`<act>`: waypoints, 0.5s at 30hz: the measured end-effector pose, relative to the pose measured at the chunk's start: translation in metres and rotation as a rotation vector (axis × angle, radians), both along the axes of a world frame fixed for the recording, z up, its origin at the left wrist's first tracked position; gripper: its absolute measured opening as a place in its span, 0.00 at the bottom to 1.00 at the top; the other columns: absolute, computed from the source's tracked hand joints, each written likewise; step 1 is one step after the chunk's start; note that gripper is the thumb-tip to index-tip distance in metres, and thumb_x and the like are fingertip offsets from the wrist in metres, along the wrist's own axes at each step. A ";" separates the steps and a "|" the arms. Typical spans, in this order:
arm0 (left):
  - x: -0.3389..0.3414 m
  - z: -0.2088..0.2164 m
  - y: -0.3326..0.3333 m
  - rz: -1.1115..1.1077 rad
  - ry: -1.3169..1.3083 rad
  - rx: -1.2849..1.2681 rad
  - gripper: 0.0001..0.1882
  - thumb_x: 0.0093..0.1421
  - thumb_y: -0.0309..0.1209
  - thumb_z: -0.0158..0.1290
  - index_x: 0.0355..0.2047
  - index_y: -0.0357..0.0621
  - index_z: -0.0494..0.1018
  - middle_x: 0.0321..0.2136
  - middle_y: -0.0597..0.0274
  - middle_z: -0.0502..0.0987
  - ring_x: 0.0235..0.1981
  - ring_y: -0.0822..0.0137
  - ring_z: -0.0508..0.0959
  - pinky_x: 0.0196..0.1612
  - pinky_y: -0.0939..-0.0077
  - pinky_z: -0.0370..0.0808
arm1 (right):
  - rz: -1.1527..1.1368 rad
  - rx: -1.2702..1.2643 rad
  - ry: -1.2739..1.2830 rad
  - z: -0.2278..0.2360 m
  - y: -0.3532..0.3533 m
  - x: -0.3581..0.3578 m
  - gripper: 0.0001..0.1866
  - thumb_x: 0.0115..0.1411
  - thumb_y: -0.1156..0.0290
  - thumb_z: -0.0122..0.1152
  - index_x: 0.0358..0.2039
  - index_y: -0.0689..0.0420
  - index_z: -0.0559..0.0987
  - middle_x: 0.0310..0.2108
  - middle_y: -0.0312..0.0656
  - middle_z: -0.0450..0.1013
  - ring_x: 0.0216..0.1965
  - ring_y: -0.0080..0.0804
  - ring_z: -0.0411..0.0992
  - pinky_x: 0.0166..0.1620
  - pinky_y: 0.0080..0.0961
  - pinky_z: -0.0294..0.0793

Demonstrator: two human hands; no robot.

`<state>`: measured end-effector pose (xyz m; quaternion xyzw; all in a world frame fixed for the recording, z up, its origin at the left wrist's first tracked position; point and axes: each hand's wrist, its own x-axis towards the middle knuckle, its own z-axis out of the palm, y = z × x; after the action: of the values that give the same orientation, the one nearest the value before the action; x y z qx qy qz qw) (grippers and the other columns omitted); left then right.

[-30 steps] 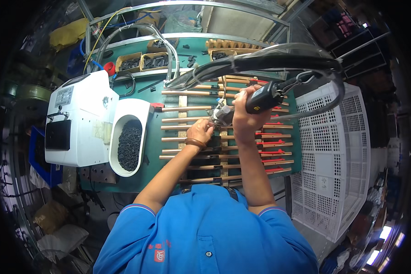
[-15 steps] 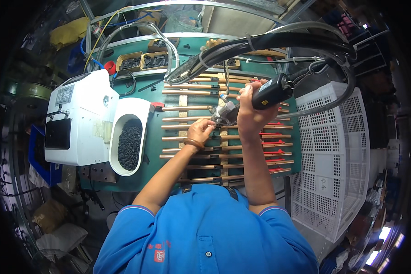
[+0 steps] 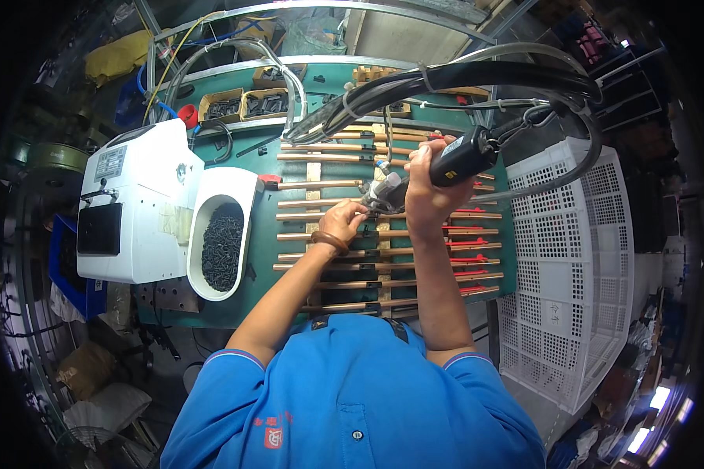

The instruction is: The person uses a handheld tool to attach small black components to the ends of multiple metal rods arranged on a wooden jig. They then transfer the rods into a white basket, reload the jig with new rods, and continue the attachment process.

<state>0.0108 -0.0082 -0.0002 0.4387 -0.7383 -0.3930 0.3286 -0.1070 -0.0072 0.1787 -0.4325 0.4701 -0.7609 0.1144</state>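
My right hand (image 3: 432, 191) is wrapped round a black power screwdriver (image 3: 463, 159) with thick hoses running from its back end. Its clear-and-metal nose (image 3: 383, 190) points left and down onto a row of copper-coloured rods (image 3: 313, 234) with small black clips (image 3: 371, 234). Close by the nose, my left hand (image 3: 341, 220) has its fingertips pinched at one rod; what they hold, if anything, is hidden. A brown bangle circles the left wrist. Red clips (image 3: 469, 260) sit on the right ends of several rods.
At left stands a white feeder machine (image 3: 137, 203) with a white trough (image 3: 198, 258) of small black screws. Cardboard boxes (image 3: 264, 104) of black parts are at the back of the green table. A white plastic crate (image 3: 559, 273) stands on the right, and a hose bundle (image 3: 477, 74) arches overhead.
Both hands stay at nearly the same spot. The screwdriver's rear end and its hoses have shifted slightly left and down.
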 end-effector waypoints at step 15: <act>0.000 -0.008 0.003 -0.031 0.065 0.010 0.07 0.51 0.30 0.61 0.30 0.42 0.78 0.23 0.57 0.73 0.25 0.59 0.76 0.29 0.69 0.72 | -0.039 -0.001 0.050 0.000 0.000 0.001 0.15 0.52 0.86 0.58 0.39 0.62 0.67 0.30 0.36 0.69 0.27 0.18 0.68 0.32 0.16 0.72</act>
<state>0.0112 -0.0057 -0.0086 0.4161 -0.7319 -0.4158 0.3440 -0.1056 -0.0068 0.1783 -0.4424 0.4806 -0.7521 0.0874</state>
